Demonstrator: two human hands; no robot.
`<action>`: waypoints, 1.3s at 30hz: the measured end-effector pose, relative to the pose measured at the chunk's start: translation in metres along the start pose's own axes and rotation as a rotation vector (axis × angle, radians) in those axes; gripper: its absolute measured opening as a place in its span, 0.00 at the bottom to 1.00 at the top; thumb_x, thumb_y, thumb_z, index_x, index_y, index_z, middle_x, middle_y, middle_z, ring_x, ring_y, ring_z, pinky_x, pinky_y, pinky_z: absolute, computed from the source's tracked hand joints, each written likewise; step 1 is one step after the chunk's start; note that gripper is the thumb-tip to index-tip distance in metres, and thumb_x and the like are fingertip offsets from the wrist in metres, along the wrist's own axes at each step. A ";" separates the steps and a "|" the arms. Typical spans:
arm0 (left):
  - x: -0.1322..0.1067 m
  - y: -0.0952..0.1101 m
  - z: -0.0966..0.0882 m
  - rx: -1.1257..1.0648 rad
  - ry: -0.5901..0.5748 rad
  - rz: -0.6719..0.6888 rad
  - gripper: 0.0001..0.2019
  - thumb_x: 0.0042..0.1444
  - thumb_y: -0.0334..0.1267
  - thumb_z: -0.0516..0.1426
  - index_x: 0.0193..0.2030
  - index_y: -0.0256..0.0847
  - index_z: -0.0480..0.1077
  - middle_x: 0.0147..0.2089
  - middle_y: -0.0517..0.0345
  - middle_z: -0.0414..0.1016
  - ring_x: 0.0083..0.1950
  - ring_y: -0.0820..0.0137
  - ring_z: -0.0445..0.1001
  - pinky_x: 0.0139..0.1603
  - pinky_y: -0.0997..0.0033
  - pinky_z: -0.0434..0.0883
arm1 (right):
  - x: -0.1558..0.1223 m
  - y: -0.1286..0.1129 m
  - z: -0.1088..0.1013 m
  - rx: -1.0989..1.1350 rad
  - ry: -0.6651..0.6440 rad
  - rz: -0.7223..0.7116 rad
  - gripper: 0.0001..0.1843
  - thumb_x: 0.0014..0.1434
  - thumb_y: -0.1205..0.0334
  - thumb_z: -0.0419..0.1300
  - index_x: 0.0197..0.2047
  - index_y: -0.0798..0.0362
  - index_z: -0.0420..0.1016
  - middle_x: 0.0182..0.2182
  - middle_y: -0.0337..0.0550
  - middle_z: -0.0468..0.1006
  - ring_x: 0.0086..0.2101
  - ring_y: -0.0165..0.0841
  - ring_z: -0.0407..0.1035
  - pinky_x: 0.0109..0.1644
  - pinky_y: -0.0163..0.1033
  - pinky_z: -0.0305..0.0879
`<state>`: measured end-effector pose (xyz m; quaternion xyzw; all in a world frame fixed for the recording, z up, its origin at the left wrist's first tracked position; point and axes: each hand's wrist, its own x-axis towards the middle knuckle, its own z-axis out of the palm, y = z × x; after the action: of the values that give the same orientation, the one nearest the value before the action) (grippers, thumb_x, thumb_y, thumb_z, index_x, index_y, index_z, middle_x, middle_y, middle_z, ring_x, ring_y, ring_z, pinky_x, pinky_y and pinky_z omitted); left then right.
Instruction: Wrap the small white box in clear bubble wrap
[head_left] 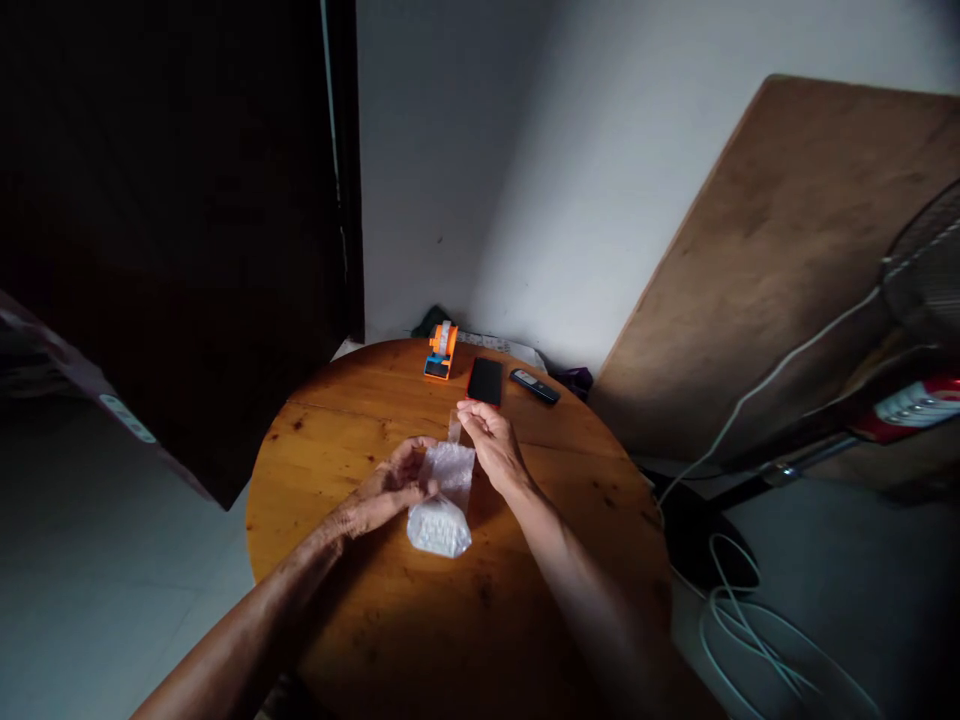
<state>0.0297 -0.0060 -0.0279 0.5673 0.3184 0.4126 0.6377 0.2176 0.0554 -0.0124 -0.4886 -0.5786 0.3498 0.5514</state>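
A small bundle wrapped in bubble wrap [442, 505] lies on the round wooden table [337, 440] in front of me. My left hand [390, 490] pinches the wrap's upper left edge, its fingers curled shut. My right hand [493, 445] is beside the wrap's upper right corner and pinches a short strip of clear tape [454, 426] that stands up from the wrap.
At the table's far edge stand an orange tape dispenser [441, 352], a black phone [485, 380] and a dark remote [535, 386]. A wooden board [787, 260] leans on the wall at right. A fan [926, 270] and white cables [742, 620] are at right.
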 end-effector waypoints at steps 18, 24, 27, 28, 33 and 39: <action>0.008 -0.013 0.001 0.000 0.068 -0.038 0.24 0.46 0.48 0.68 0.48 0.40 0.75 0.43 0.51 0.79 0.44 0.60 0.75 0.50 0.60 0.70 | -0.019 -0.021 -0.026 -0.378 0.014 -0.021 0.17 0.56 0.44 0.57 0.36 0.47 0.78 0.25 0.37 0.77 0.27 0.35 0.70 0.35 0.40 0.63; 0.009 -0.015 0.002 -0.011 0.101 0.006 0.26 0.46 0.47 0.67 0.51 0.37 0.74 0.44 0.50 0.79 0.42 0.65 0.75 0.48 0.64 0.71 | -0.064 -0.034 -0.002 -0.710 -0.115 -0.053 0.25 0.48 0.57 0.66 0.52 0.43 0.76 0.26 0.40 0.78 0.27 0.38 0.69 0.35 0.41 0.58; 0.012 -0.019 -0.001 0.048 0.221 0.014 0.24 0.46 0.45 0.66 0.50 0.35 0.74 0.41 0.52 0.78 0.37 0.68 0.73 0.43 0.67 0.70 | -0.060 -0.021 -0.004 -0.780 -0.094 -0.035 0.21 0.53 0.64 0.58 0.51 0.42 0.76 0.27 0.40 0.79 0.26 0.38 0.70 0.34 0.40 0.56; 0.014 -0.020 -0.002 0.073 0.256 0.013 0.24 0.47 0.44 0.65 0.50 0.35 0.74 0.41 0.52 0.78 0.37 0.68 0.72 0.42 0.67 0.70 | -0.057 -0.016 -0.009 -0.786 -0.067 -0.037 0.20 0.54 0.65 0.57 0.50 0.42 0.76 0.28 0.40 0.80 0.27 0.37 0.70 0.33 0.40 0.56; 0.013 -0.018 -0.010 0.259 0.363 0.039 0.22 0.47 0.43 0.63 0.50 0.38 0.73 0.41 0.52 0.75 0.40 0.65 0.72 0.41 0.68 0.69 | -0.045 0.000 -0.033 -0.782 -0.040 0.047 0.18 0.55 0.62 0.54 0.49 0.47 0.75 0.24 0.39 0.78 0.25 0.37 0.69 0.30 0.38 0.55; 0.000 0.004 -0.007 0.620 0.371 -0.008 0.13 0.52 0.49 0.59 0.30 0.39 0.69 0.27 0.60 0.66 0.31 0.71 0.64 0.30 0.73 0.61 | -0.044 0.011 -0.031 -0.623 -0.062 0.043 0.15 0.56 0.59 0.54 0.45 0.47 0.75 0.24 0.37 0.77 0.23 0.34 0.67 0.28 0.36 0.57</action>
<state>0.0233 -0.0024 -0.0245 0.6480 0.5407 0.3899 0.3683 0.2460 0.0122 -0.0317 -0.6352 -0.6640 0.1821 0.3498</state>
